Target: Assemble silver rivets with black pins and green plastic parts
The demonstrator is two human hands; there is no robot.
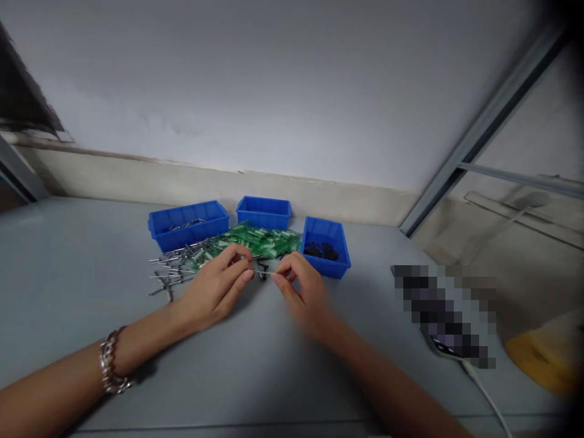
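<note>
1. Pinched one end of a thin, pale rod in the left hand, thumb and fingers closed on it; could not tell exactly which fingertip pressed against the thumb.
2. Gripped the other end in the right hand, thumb tip brought against bent fingers.
3. Held the rod nearly level in the short gap between both hands, above the grey table, near some small black pieces.
4. Wore a beaded bracelet on the left wrist.
5. Had loose metal pieces beside the left hand and a heap of green packets just beyond both hands.
6. Faced three blue bins farther back: a left bin with metal inside, a middle bin, and a right bin with black pieces inside.
7. Had a partly masked phone with a white cable well apart to the right.
</note>
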